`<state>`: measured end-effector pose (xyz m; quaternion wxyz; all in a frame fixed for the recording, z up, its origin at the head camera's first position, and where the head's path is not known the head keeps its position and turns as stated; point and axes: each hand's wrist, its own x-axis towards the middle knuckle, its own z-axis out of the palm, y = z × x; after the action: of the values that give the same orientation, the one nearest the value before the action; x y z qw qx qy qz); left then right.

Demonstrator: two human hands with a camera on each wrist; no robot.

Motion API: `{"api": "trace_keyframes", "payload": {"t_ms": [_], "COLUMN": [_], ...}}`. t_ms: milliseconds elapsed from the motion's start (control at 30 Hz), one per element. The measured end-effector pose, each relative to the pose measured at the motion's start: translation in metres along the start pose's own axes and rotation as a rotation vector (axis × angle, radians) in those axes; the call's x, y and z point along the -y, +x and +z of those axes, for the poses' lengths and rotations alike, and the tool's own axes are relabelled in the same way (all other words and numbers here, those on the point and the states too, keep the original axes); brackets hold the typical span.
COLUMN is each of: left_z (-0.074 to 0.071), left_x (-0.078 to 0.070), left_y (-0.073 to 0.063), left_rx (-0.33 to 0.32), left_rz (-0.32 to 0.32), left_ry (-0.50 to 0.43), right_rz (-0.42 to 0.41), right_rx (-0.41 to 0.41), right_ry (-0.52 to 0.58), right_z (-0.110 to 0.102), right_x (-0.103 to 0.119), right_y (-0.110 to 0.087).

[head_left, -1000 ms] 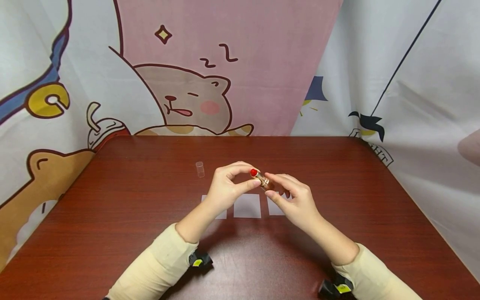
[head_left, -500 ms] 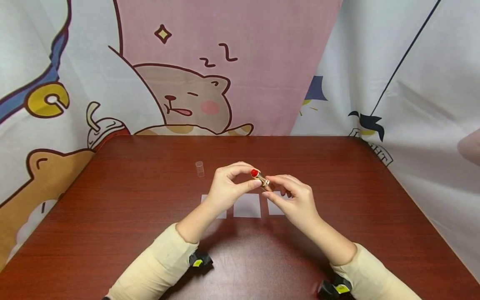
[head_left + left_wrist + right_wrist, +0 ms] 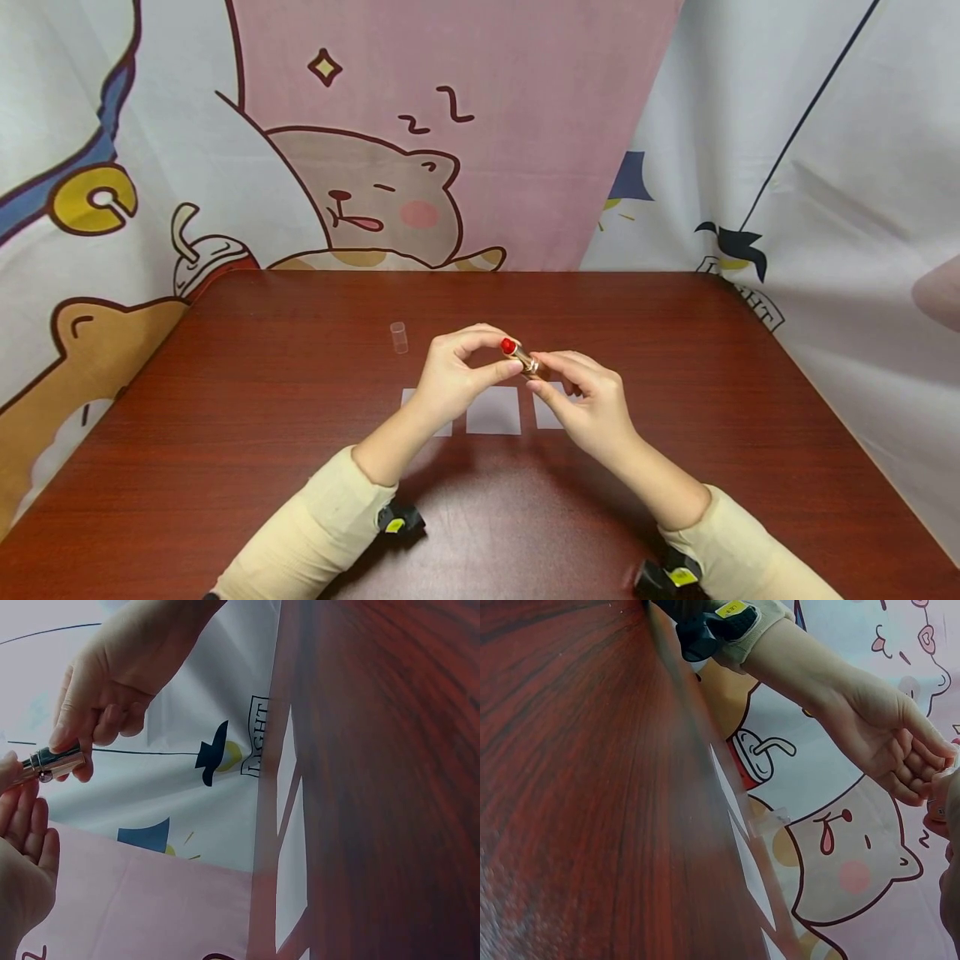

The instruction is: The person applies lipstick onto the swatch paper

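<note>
Above the table, a gold lipstick with its red tip exposed is held between both hands, tilted with the tip up and to the left. My left hand pinches its upper end between thumb and forefinger. The lower end is gripped by the thumb and fingers of my right hand. In the left wrist view the shiny metal tube spans from one hand to the other. The right wrist view shows little of it, since the fingers cover it. A clear cap lies on the table behind my left hand.
Three white paper squares lie in a row under the hands: a middle one, a left one partly behind the left wrist, and a right one partly behind the right hand. A printed curtain hangs behind the brown table.
The right hand's fingers have shifted slightly on the lipstick's lower end. The left hand keeps its hold in nearly the same spot, and the cap and papers stay put.
</note>
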<state>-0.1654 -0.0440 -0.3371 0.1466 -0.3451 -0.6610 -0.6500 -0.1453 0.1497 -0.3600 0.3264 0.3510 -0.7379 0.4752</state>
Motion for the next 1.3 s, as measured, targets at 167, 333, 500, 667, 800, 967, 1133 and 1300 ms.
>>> {"api": "trace_keyframes", "payload": {"t_ms": [167, 333, 500, 667, 800, 967, 1133, 1300], "left_z": [0.0, 0.001, 0.001, 0.0, 0.0, -0.001, -0.001, -0.007], "left_x": [0.0, 0.0, -0.002, -0.005, -0.008, -0.01, -0.014, -0.015], "left_y": [0.0, 0.0, 0.0, 0.0, 0.0, 0.0, -0.001, -0.003], "left_rx": [0.001, 0.002, -0.005, -0.016, -0.022, -0.022, -0.023, -0.024], "left_rz": [0.003, 0.003, -0.01, -0.029, -0.05, -0.07, -0.085, -0.099], "left_ry": [-0.005, -0.006, -0.013, -0.021, -0.027, -0.031, -0.028, 0.0], "right_rz": [-0.013, -0.019, 0.0, 0.012, 0.018, 0.013, 0.002, 0.004], "right_rx": [0.0, 0.002, 0.009, 0.01, 0.01, 0.004, -0.009, -0.018], "right_ry": [-0.003, 0.005, 0.026, 0.037, 0.061, 0.094, 0.114, 0.114], "right_z": [0.0, 0.0, 0.0, 0.0, 0.0, 0.0, 0.001, -0.001], "right_x": [-0.001, 0.0, 0.001, 0.003, 0.004, 0.005, 0.005, 0.006], "right_y": [0.0, 0.0, 0.0, 0.001, 0.002, 0.002, 0.002, 0.003]}}
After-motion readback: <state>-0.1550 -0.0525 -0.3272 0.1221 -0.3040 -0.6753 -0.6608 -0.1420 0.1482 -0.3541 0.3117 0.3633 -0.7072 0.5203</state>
